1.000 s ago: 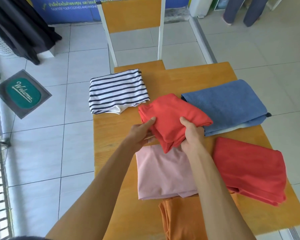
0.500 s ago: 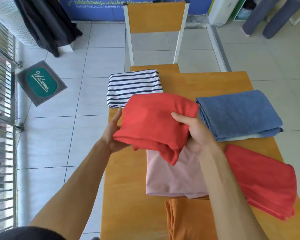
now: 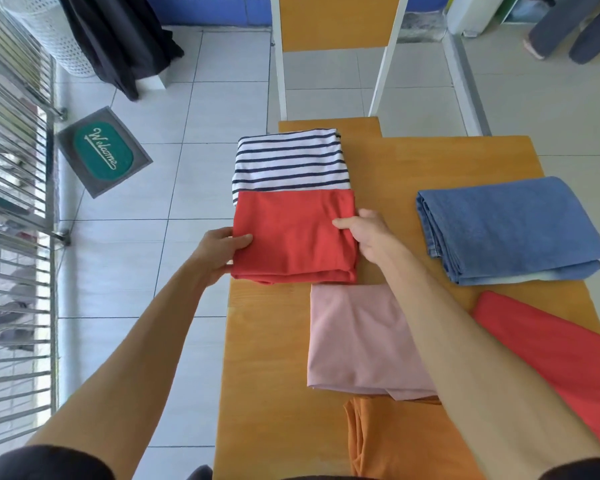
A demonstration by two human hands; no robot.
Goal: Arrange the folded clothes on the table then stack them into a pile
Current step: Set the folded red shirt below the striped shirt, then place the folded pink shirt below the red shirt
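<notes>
Both hands grip the folded red garment [image 3: 293, 237] by its side edges: left hand [image 3: 219, 249], right hand [image 3: 369, 233], fingers pinching cloth. Its far edge overlaps the striped shirt [image 3: 288, 161] on the bench [image 3: 430, 161].

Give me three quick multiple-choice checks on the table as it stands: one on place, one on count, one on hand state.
1. Where does the held red garment lie?
A. overlapping the near edge of the striped shirt
B. on the blue jeans
C. on the chair

2. How many folded pieces show on the table?
A. four
B. six
C. eight

3. What are the hands doing?
A. both hang idle
B. only the left holds
C. left hand and right hand grip the garment's two sides

Answers: 1 A, red covers the stripes' near edge. 2 B, striped, two red, blue, pink, orange. 3 C, thumbs lie on the cloth at each side.
</notes>
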